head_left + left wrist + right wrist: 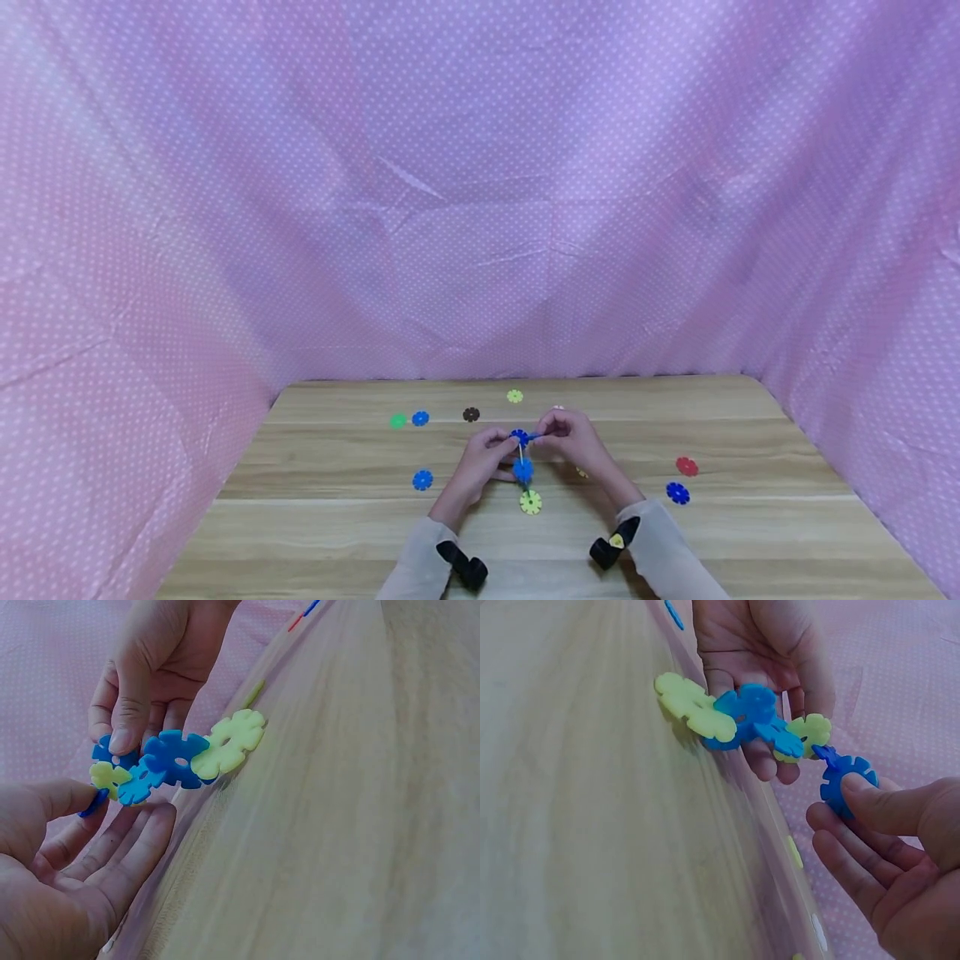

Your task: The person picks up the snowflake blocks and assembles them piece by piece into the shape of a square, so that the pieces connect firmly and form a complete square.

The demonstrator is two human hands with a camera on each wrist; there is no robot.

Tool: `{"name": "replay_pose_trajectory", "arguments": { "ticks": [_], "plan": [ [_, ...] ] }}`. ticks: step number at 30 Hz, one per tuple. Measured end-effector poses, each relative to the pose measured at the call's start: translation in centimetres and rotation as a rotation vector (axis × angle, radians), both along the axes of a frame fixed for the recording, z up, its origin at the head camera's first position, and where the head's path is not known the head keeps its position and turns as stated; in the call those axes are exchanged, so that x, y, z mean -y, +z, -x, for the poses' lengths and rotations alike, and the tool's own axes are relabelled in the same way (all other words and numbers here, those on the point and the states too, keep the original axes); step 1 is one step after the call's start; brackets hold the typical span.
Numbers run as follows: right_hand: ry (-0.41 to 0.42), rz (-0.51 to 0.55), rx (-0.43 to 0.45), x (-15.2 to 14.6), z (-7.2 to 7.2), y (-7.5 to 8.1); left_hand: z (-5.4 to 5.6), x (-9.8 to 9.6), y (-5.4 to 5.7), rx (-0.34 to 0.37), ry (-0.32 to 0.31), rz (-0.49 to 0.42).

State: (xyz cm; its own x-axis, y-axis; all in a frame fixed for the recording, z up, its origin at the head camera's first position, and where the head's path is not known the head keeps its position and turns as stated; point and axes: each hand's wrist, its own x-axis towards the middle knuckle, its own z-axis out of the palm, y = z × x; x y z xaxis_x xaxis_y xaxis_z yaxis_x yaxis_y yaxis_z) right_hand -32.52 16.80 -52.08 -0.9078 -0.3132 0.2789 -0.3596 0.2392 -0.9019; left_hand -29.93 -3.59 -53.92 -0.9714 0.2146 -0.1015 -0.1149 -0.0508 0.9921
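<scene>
Over the middle of the table, a chain of interlocked flower-shaped plastic discs hangs between both hands. A light yellow disc (pixel 232 742) forms its lower end, joined to blue discs (pixel 750 712) and a smaller-looking yellow disc (pixel 810 735). My left hand (pixel 480 462) pinches the dark blue disc (pixel 519 437) near the chain's upper end between thumb and finger. From the other side, my right hand (pixel 573 437) pinches a blue disc (pixel 844 784) between thumb and fingers, its edge meeting the dark blue one. The left fingers partly hide the dark blue disc.
Loose discs lie around on the wooden table (pixel 337 533): green (pixel 398 421) and blue (pixel 423 480) at left, brown (pixel 471 414) and yellow (pixel 514 396) farther back, red (pixel 687 467) and dark blue (pixel 678 493) at right. A pink dotted cloth (pixel 480 292) surrounds the table.
</scene>
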Motion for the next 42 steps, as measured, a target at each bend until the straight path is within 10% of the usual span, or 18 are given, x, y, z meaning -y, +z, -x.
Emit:
{"name": "replay_pose_trajectory", "arguments": {
  "ticks": [17, 42],
  "plan": [
    [-0.065, 0.019, 0.024, 0.5, -0.9, 0.3, 0.0, -0.2, 0.2, -0.004, 0.002, -0.003],
    [0.108, -0.141, 0.032, -2.0, -0.5, 1.8, 0.3, 0.2, -0.1, -0.005, -0.051, 0.047]
  ]
}}
